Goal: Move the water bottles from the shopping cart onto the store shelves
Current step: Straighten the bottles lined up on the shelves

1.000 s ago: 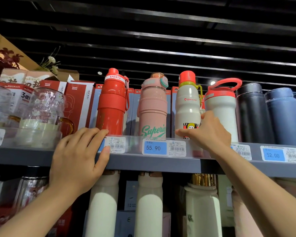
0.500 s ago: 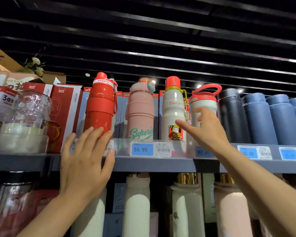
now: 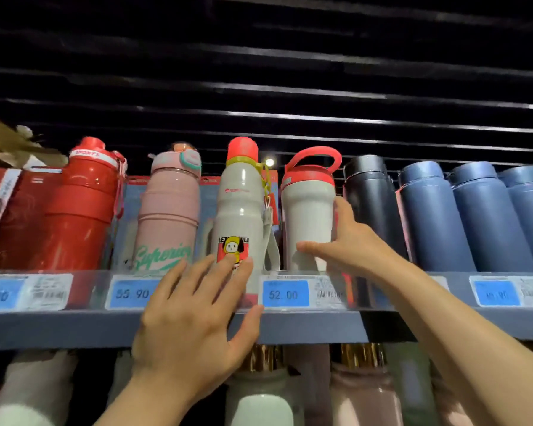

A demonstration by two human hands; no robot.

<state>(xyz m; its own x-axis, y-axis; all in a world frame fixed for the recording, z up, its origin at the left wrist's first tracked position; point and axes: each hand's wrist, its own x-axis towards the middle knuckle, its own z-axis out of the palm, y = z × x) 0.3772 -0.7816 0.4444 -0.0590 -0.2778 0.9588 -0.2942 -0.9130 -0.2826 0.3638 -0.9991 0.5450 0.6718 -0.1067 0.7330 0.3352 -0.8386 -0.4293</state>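
Upper shelf [image 3: 74,329]: grey-blue board with a clear lip along its front edge.
Price tags: blue-and-white labels behind the lip; one [image 3: 285,293] reads 52.00, another [image 3: 133,293] reads 55.90, the rest are blurred.
Row on the shelf, left to right: dark red box [image 3: 16,210], red sports bottle [image 3: 83,207], pink bottle [image 3: 166,210], white bottle with red cap and cartoon sticker [image 3: 240,207], white bottle with red loop handle [image 3: 310,210], black flask [image 3: 370,198], 3 blue flasks [image 3: 431,216].
Stance: all upright, close side by side.
Behind the row: blue and red boxes [image 3: 210,195].
Lower shelf: tops of white and pink bottles [image 3: 259,407], some with gold collars, blurred.
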